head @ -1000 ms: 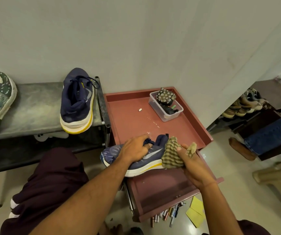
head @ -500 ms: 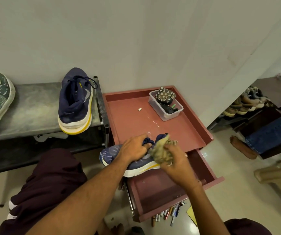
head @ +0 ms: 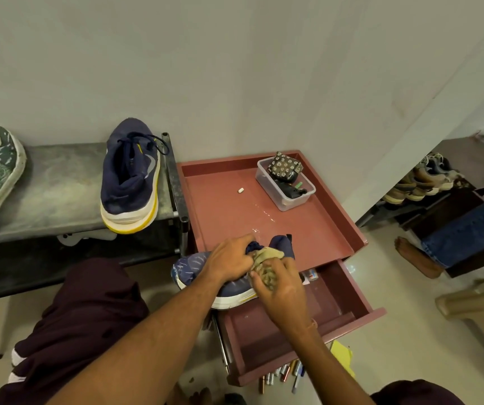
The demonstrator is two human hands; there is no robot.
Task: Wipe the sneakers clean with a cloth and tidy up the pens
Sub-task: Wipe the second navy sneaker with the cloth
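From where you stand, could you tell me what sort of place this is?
Probably a home shoe corner: a grey metal rack holding a navy yellow-soled sneaker, plus a row of tan shoes.

Straight ahead of you, a reddish-brown table (head: 223, 206) with a raised rim stands against a pale wall (head: 235, 68). At its far right corner sits a clear plastic container (head: 290, 204), and a dark pouch with a daisy print (head: 285, 168) rests on top of what lies inside. A small white piece (head: 240, 190) lies on the tabletop left of the container. Under the top, a drawer (head: 352, 325) stands open toward you. Just beside the table, on your left, is a grey shelf (head: 59, 185). Yellow paper sheets (head: 341, 353) lie on the floor by the drawer's front. Far right: a low rack of worn shoes (head: 422, 182) and a leg in blue jeans (head: 469, 229) with a bare foot (head: 416, 258) on the floor
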